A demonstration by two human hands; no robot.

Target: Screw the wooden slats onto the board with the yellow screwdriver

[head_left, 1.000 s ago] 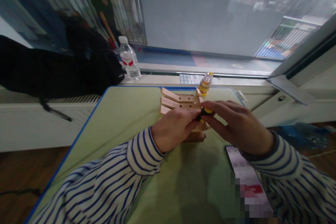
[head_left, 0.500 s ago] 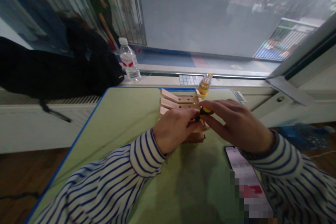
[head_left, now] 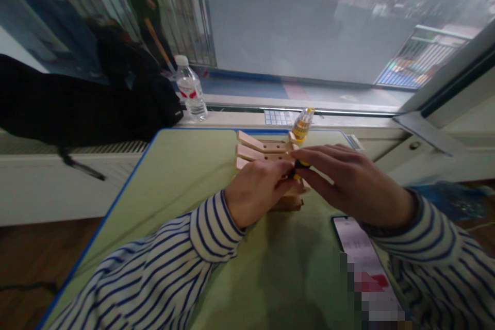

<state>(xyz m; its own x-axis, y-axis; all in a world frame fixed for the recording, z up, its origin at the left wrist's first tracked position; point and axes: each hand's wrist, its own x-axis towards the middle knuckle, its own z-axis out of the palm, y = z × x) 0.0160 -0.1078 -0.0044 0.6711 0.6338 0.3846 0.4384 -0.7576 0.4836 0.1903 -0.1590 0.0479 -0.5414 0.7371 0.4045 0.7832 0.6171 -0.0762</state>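
Wooden pieces with angled arms and drilled holes, a wooden assembly (head_left: 274,157), lie near the table's far edge under my hands. My right hand (head_left: 340,180) is closed, its thumb and fingers pinching a short black-and-yellow screwdriver (head_left: 301,164) over the wood. From the left, my left hand (head_left: 259,188) is closed too, with thumb and index finger pressed around the lower part of the same screwdriver. The screwdriver's tip, and what it touches, are hidden behind my fingers. Part of the wood is covered by my left hand.
A phone (head_left: 358,247) lies on the green table (head_left: 185,165) by my right forearm. Behind the wood stands a small clear bottle with yellow parts (head_left: 302,125). The sill holds a water bottle (head_left: 191,90) and a black bag (head_left: 77,105). People are visible beyond the window.
My right hand has turned slightly and shifted a little to the right. Less of the screwdriver's yellow end shows. My left hand and the wooden pieces have stayed nearly still.
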